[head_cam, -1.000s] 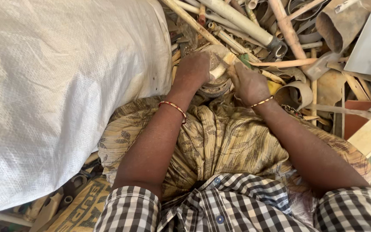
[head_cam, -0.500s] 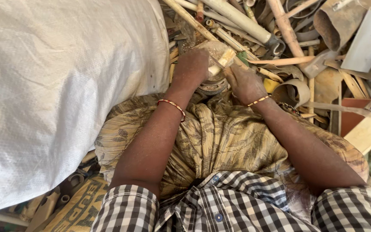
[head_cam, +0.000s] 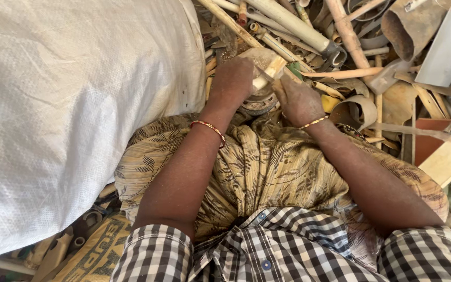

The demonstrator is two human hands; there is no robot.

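Observation:
My left hand point(head_cam: 232, 81) is closed around a short pale piece of pipe point(head_cam: 268, 72), which sticks out to the right of its fingers. My right hand point(head_cam: 298, 99) is closed too and touches the same piece from the right side; what it grips is hidden under the fingers. Both hands rest over a round greyish metal object point(head_cam: 259, 102) lying at the edge of my lap. Each wrist wears a thin bangle. A patterned yellow-brown cloth point(head_cam: 267, 167) covers my lap below the hands.
A large white woven sack point(head_cam: 74, 104) fills the left side. Beyond the hands lies a heap of scrap: long pale pipes point(head_cam: 288, 21), curved plastic strips point(head_cam: 356, 109), a rusty tube point(head_cam: 408, 26), a grey sheet point(head_cam: 447, 47) and a wooden board point(head_cam: 450, 156).
Both hands have shifted slightly up and to the left on the pipe piece, which now shows more between them. Nothing was let go.

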